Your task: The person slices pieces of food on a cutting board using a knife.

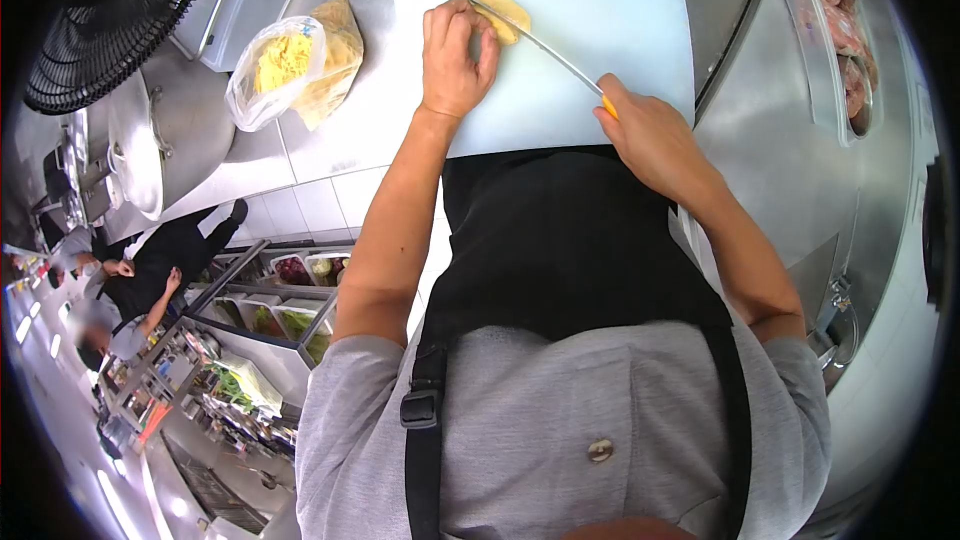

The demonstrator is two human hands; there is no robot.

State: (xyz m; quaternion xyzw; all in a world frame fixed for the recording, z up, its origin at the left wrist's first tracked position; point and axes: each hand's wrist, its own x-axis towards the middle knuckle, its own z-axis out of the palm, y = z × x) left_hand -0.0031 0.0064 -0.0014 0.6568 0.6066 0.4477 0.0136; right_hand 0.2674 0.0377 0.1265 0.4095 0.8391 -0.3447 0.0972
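Note:
A flat, yellowish piece of food (507, 8) lies near the far edge of the white cutting board (590, 0); its exact kind is unclear. My left hand (460, 58) rests beside it with curled fingers, the fingertips at its near left side. The long knife (562, 57) is in my right hand (650, 135), which is closed around its yellow handle. Its thin blade slants across the food, with the tip beyond my left fingers. Whether the edge has cut into the food cannot be made out.
An open plastic bag (283, 62) of yellow shreds stands left of the board. Farther left are a large metal pot (185, 125) and a black fan (120, 15). At right, a clear tub (825, 60) holds raw meat. Two people (150, 270) are in the background.

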